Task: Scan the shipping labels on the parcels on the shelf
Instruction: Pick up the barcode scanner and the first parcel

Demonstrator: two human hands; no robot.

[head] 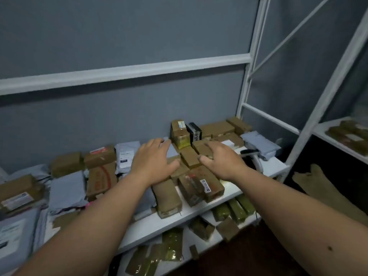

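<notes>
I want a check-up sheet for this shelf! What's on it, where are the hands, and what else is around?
Surface: white shelf, crowded.
Job's things: brown parcels and grey mailers; scanner lying at the right end.
Clutter: greenish packets on the lower shelf.
Grippers: left hand and right hand spread over the middle parcels, fingers relaxed, holding nothing.
Cables: nothing seen.
Surroundings: grey wall, white rack frame, a second shelf on the right.
</notes>
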